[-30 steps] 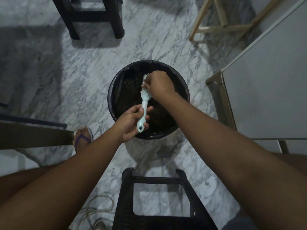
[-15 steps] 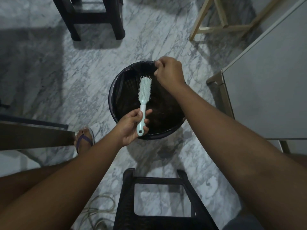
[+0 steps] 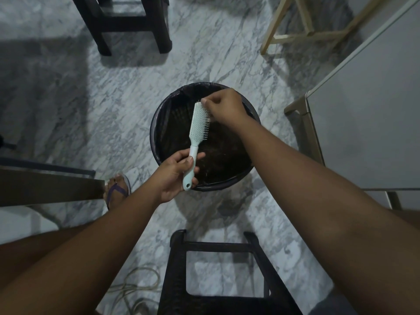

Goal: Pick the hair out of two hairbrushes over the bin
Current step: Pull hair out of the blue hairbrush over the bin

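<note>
1. My left hand (image 3: 175, 176) grips the handle of the pale blue hairbrush (image 3: 198, 121), fingers and thumb curled round it near the end with the hanging hole.
2. The hairbrush is held in the air over the black-lined bin (image 3: 155, 135). Its handle end is over the near rim and its head is over the dark inside.
3. Its long axis runs away from me and leans a little to the right, from the handle in my left hand up to the rounded tip.
4. The bristles face right, toward my right hand (image 3: 223, 108), so that is the hand placed to do the picking. The left one only steadies the handle.
5. My right hand is curled, with its fingertips (image 3: 204, 101) pinched at the bristles just beside the far tip of the head. Whether any strands are caught between them is too small to tell.
6. I judge the step in hand to be plucking at the top rows. The rest of the bristle field lies from that pinch back toward me, along the axis toward the neck.
7. So the coming pull should go rightward, away from the bristle face, and stay above the bin's opening so that whatever comes loose drops in and not onto the marble floor (image 3: 118, 105).
8. Only one hairbrush shows here. The second is not in view, so I judge the job at most partway done.
9. A black stool (image 3: 177, 267) stands between me and the bin, and my sandalled foot (image 3: 118, 187) is left of it.
</note>
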### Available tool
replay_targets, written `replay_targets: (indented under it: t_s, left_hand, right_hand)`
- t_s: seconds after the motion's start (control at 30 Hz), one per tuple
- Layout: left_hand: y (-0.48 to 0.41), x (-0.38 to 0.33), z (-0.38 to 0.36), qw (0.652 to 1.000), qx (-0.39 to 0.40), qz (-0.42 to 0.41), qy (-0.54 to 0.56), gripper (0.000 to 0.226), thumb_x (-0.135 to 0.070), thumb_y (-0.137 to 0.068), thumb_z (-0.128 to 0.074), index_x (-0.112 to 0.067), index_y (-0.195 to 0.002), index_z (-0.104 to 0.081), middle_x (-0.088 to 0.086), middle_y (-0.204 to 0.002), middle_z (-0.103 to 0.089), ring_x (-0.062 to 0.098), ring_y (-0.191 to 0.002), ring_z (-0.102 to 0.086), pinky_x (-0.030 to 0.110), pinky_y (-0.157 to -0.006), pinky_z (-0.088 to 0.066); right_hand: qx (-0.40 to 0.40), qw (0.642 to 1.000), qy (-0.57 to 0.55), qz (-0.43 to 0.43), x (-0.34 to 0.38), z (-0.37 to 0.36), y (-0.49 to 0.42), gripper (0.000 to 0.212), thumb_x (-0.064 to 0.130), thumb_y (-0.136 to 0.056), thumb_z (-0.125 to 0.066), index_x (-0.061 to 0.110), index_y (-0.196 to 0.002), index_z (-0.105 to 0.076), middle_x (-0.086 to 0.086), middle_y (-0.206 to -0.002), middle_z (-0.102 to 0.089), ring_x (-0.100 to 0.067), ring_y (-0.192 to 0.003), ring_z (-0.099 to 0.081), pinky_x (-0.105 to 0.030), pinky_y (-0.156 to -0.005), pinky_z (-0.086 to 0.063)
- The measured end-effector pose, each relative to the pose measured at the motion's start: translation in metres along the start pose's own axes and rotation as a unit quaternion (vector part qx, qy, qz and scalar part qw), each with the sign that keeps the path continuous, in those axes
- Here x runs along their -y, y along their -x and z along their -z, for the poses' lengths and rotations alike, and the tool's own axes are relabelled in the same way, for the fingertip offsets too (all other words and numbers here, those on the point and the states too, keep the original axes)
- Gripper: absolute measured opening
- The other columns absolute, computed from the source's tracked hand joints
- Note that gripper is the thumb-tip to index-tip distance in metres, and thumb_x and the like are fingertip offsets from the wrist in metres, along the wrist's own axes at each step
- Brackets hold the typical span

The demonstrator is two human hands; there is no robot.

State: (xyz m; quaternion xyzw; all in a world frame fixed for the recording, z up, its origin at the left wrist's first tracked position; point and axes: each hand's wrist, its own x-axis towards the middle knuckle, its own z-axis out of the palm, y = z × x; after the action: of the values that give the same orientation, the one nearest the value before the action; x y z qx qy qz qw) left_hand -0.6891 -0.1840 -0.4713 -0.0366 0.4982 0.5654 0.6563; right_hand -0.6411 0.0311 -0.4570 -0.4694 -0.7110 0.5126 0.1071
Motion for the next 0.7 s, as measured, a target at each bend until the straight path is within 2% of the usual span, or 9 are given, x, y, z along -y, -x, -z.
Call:
replay_targets:
  t_s: [0.1, 0.23, 0.37, 0.5, 0.57, 0.7]
  left_hand:
    - [0.001, -0.002, 0.002, 0.998, 0.032, 0.006, 0.051, 0.033, -0.012, -0.097, -0.052, -0.01, -0.129, -0.055, 0.003, -0.126, -0.067, 0.014, -0.075, -0.056, 0.029, -0.057, -0.048]
    - [0.001, -0.001, -0.001, 0.994, 0.064, 0.021, 0.09, 0.039, -0.012, -0.096, -0.051, -0.007, -0.134, -0.051, 0.005, -0.127, -0.066, 0.014, -0.074, -0.056, 0.027, -0.057, -0.049]
    - [-0.003, 0.003, -0.002, 0.989, 0.069, 0.015, 0.13, 0.045, -0.013, -0.094, -0.051, -0.008, -0.138, -0.046, 0.004, -0.128, -0.064, 0.013, -0.073, -0.057, 0.026, -0.057, -0.049]
    - [-0.008, -0.002, 0.002, 0.983, 0.072, -0.007, 0.168, 0.045, -0.015, -0.097, -0.049, -0.013, -0.141, -0.043, 0.001, -0.125, -0.063, 0.01, -0.074, -0.058, 0.025, -0.059, -0.05]
    - [-0.008, -0.006, 0.003, 0.984, 0.067, -0.011, 0.167, 0.043, -0.015, -0.097, -0.05, -0.014, -0.139, -0.045, 0.001, -0.125, -0.064, 0.009, -0.074, -0.058, 0.025, -0.058, -0.05]
    - [-0.008, -0.008, 0.005, 0.985, 0.066, -0.002, 0.159, 0.043, -0.015, -0.099, -0.048, -0.012, -0.142, -0.044, 0.002, -0.127, -0.063, 0.01, -0.075, -0.058, 0.025, -0.059, -0.051]
  right_hand:
    - [0.03, 0.976, -0.201, -0.082, 0.004, 0.005, 0.007, 0.019, 0.004, -0.094, -0.065, -0.011, -0.105, -0.069, -0.015, -0.084, -0.07, -0.023, -0.072, -0.07, -0.027, -0.068, -0.063]
    - [-0.012, 0.949, -0.297, -0.102, -0.009, 0.007, 0.014, 0.022, -0.002, -0.089, -0.069, -0.017, -0.104, -0.067, -0.019, -0.086, -0.07, -0.023, -0.076, -0.071, -0.026, -0.069, -0.063]
    - [-0.071, 0.962, -0.238, -0.115, -0.026, 0.007, 0.019, 0.017, 0.005, -0.086, -0.075, -0.009, -0.095, -0.073, -0.011, -0.075, -0.072, -0.006, -0.054, -0.064, -0.015, -0.057, -0.056]
    - [-0.045, 0.982, -0.134, -0.123, -0.045, 0.005, 0.026, 0.018, 0.013, -0.09, -0.072, -0.004, -0.095, -0.072, -0.009, -0.077, -0.072, -0.003, -0.051, -0.057, -0.013, -0.049, -0.048]
    - [-0.014, 0.988, -0.084, -0.127, -0.053, 0.007, 0.033, 0.021, 0.018, -0.093, -0.067, -0.002, -0.094, -0.071, -0.007, -0.077, -0.072, -0.004, -0.052, -0.055, -0.015, -0.051, -0.047]
    - [0.062, 0.986, -0.055, -0.144, -0.053, 0.011, 0.042, 0.059, 0.054, -0.1, -0.041, 0.007, -0.096, -0.076, 0.0, -0.066, -0.063, -0.01, -0.054, -0.053, -0.02, -0.053, -0.044]
